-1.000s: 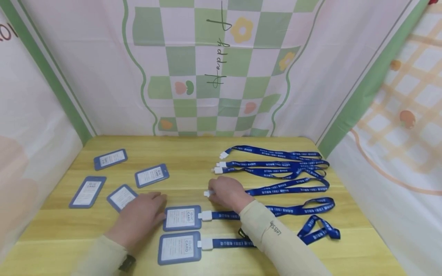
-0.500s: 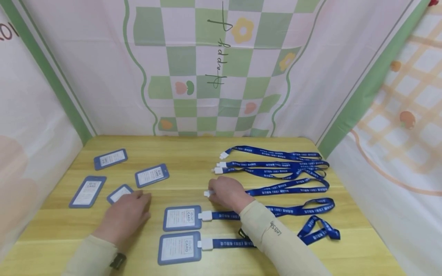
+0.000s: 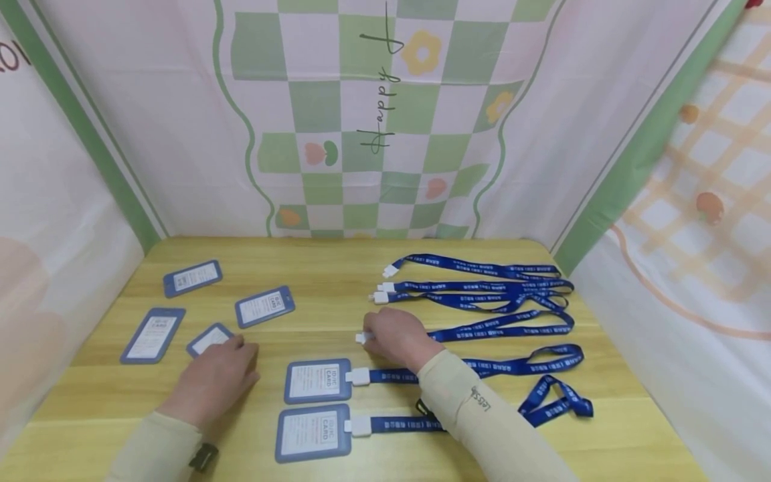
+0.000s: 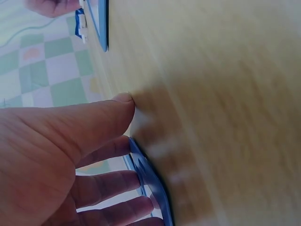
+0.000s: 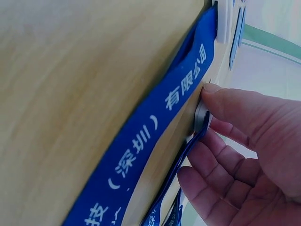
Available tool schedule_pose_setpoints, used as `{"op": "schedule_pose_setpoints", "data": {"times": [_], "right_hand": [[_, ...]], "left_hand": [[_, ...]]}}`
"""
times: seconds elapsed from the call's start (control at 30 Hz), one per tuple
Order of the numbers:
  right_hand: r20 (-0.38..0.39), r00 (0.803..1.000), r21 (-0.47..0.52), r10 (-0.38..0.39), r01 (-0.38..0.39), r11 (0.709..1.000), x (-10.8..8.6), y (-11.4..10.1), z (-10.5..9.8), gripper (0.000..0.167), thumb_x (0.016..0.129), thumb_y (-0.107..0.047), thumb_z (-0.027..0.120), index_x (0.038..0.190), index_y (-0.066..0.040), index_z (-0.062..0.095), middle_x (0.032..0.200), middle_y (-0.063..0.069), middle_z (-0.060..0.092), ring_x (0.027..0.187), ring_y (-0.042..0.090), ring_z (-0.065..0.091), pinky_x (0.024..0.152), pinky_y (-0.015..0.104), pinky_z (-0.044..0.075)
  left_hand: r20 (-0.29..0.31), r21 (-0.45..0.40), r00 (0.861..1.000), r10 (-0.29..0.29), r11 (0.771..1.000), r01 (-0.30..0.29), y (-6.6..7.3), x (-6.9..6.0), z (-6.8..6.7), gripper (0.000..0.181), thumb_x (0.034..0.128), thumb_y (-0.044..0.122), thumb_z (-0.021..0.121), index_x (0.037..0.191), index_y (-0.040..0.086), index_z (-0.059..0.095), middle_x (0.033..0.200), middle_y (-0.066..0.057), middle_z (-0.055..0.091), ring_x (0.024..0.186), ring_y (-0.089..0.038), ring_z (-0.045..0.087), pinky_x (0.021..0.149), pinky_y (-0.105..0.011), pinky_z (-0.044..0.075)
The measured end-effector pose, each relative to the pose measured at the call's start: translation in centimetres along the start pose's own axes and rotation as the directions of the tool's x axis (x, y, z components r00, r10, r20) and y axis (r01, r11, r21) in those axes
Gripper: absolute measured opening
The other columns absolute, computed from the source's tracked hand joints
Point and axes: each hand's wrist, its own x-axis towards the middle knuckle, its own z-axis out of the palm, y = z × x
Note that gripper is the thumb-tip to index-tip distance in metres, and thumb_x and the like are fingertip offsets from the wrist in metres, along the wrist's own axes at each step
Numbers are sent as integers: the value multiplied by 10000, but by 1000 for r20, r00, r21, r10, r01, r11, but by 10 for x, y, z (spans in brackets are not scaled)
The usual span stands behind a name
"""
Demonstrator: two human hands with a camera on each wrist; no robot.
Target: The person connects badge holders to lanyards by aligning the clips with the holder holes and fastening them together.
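Observation:
My left hand (image 3: 217,378) rests its extended fingers on a blue-framed card holder (image 3: 211,335), covering its lower part. In the left wrist view the fingers touch that card holder (image 4: 153,186), while the thumb stands apart from it. Farther right, my right hand (image 3: 400,337) pinches the white clip (image 5: 201,115) of a blue lanyard (image 3: 500,331) between thumb and fingers. Two card holders, an upper one (image 3: 318,381) and a lower one (image 3: 313,434), lie just in front, joined to lanyards by white clips.
More loose card holders lie at the left, among them one by the back (image 3: 193,278), one at the far left (image 3: 153,336) and one nearer the middle (image 3: 265,306). Several blue lanyards (image 3: 482,268) stretch across the right side of the wooden table (image 3: 325,261). Patterned cloth (image 3: 367,187) hangs behind.
My left hand has moved left, from beside the upper joined card holder onto the loose card holder, covering more of it. My right hand has stayed on the clip.

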Motion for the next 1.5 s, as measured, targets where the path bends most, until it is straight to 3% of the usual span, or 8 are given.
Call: {"op": "schedule_pose_setpoints", "data": {"times": [0.43, 1.07, 1.5], "right_hand": [[-7, 1000, -1, -4, 4, 1000, -1, -1, -1, 210, 980, -327, 724, 1142, -195, 729, 911, -45, 696, 805, 113, 636, 783, 316, 600], [-16, 1000, -11, -12, 12, 1000, -1, -1, 0, 198, 985, -311, 710, 1140, -190, 725, 888, -40, 679, 774, 114, 611, 749, 300, 584], [-12, 1000, -4, -2, 2, 1000, -3, -2, -1, 208, 980, -312, 719, 1151, -194, 729, 891, -46, 683, 777, 108, 613, 756, 300, 586]], "left_hand": [[9, -12, 1000, 13, 1000, -13, 7, -1, 0, 464, 900, 238, 804, 1265, -16, 669, 1322, -345, 623, 1115, -487, 669, 951, -641, 568], [-58, -20, 995, 82, 996, -83, 17, 0, 1, 432, 864, 182, 834, 1236, 19, 688, 1187, -217, 701, 1012, -368, 708, 896, -553, 612], [-39, -38, 995, 95, 995, -97, 24, 1, 0, 426, 890, 117, 797, 1288, 14, 685, 1301, -250, 677, 1137, -415, 688, 990, -585, 574]]}}
